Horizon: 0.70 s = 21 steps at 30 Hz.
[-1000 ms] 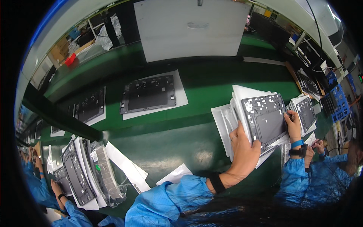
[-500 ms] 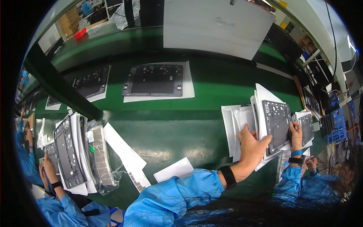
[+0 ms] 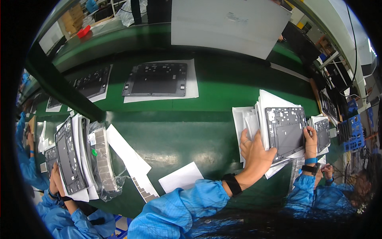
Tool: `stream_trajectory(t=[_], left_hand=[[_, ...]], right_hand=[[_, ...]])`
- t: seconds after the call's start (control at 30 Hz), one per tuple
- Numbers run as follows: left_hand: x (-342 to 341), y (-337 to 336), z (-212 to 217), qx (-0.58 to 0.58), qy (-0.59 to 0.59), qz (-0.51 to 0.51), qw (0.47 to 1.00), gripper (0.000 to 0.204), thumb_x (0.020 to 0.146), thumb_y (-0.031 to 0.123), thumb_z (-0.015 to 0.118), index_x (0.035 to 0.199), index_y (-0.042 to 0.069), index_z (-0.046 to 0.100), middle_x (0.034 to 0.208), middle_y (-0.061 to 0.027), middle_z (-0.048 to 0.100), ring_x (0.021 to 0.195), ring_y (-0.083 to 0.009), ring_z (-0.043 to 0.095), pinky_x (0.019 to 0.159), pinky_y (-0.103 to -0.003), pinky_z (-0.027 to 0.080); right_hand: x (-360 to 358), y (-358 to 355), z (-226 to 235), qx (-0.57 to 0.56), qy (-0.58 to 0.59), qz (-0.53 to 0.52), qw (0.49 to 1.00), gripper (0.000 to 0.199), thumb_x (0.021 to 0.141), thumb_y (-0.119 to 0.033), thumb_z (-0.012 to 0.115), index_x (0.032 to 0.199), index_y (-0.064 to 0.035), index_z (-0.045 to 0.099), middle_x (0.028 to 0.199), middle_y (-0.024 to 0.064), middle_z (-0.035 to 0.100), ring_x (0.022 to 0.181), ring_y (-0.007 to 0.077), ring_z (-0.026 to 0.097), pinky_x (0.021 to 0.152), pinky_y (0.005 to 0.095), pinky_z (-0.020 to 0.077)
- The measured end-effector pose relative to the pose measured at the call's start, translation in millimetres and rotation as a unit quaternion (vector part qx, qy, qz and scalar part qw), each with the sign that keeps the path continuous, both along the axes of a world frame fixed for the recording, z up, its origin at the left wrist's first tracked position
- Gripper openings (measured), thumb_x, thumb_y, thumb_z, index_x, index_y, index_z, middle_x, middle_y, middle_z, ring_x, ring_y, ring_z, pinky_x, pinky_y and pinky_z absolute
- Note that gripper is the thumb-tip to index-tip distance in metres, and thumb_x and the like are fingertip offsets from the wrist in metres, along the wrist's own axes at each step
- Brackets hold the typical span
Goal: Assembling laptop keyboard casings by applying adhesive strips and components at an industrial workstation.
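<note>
A dark tablet back panel (image 3: 285,131), dotted with small white pieces, leans on a stack of white paper sheets (image 3: 260,104) at the right of the bench. My left hand (image 3: 256,157) is closed on the left side of panel and sheets, its thumb at the panel's lower left edge and its fingers behind on the paper. At the panel's right edge my right hand (image 3: 311,140) is closed, thumb in front; its other fingers are partly hidden. Folded white packing (image 3: 251,126) lies behind my left fingers.
Another panel (image 3: 159,79) lies on paper on the raised green shelf. To the left stand a leaning panel stack (image 3: 71,155), a plastic-wrapped block (image 3: 105,159) and loose paper (image 3: 181,177). A green post (image 3: 63,87) slants across. Co-workers' hands (image 3: 55,181) show at left and right.
The panel has swung leftward and now shows more of its face. My left hand has shifted left, its fingers more spread over the paper. The left co-worker's hands have moved lower.
</note>
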<state>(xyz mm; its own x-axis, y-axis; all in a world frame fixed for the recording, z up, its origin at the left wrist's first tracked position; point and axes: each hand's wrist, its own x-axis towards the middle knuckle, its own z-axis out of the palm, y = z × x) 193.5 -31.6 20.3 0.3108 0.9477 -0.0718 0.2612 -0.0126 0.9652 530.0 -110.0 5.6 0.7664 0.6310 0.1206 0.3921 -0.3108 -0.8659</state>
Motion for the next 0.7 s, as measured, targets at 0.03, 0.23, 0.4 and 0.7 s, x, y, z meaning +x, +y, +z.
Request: stream_trajectory(t=[0.03,0.23,0.4,0.7], left_hand=[[-1,0,1,0.005,-0.008,0.004,1.000,0.075,0.081,0.025,0.078,0.147,0.004,0.051,0.147,-0.0350,0.034,0.138,-0.0517,0.032,0.114,-0.057,0.034],[-3,1,10,0.042,-0.070,-0.014,0.997,0.071,0.078,0.012,0.072,0.144,-0.002,0.050,0.146,-0.0277,0.037,0.129,-0.0434,0.040,0.110,-0.050,0.038],[-7,2,32,0.060,-0.213,-0.053,0.974,0.068,0.085,0.008,0.072,0.144,-0.010,0.043,0.142,-0.0295,0.038,0.132,-0.0422,0.039,0.114,-0.044,0.038],[18,7,19,-0.075,-0.427,0.008,0.901,0.104,0.088,0.007,0.079,0.157,-0.006,0.003,0.144,-0.0266,0.041,0.127,-0.0323,0.056,0.104,-0.042,0.052]], right_hand=[[0,0,1,-0.017,0.001,0.003,1.000,0.032,0.103,-0.022,0.071,0.128,-0.0043,0.063,0.112,-0.0001,0.063,0.098,0.0081,0.054,0.089,0.0228,0.0427],[0,0,0,0.019,-0.025,0.015,0.999,0.035,0.104,-0.025,0.070,0.131,-0.0030,0.062,0.120,0.0032,0.064,0.110,0.0122,0.056,0.100,0.0256,0.0425],[-15,3,6,0.036,-0.013,0.006,0.999,0.033,0.105,-0.023,0.068,0.130,-0.0031,0.063,0.123,0.0043,0.064,0.113,0.0133,0.056,0.102,0.0270,0.0424],[-7,12,-4,0.033,0.019,0.034,0.999,0.026,0.106,-0.020,0.066,0.127,-0.0049,0.065,0.116,0.0011,0.064,0.106,0.0097,0.055,0.095,0.0245,0.0440]])
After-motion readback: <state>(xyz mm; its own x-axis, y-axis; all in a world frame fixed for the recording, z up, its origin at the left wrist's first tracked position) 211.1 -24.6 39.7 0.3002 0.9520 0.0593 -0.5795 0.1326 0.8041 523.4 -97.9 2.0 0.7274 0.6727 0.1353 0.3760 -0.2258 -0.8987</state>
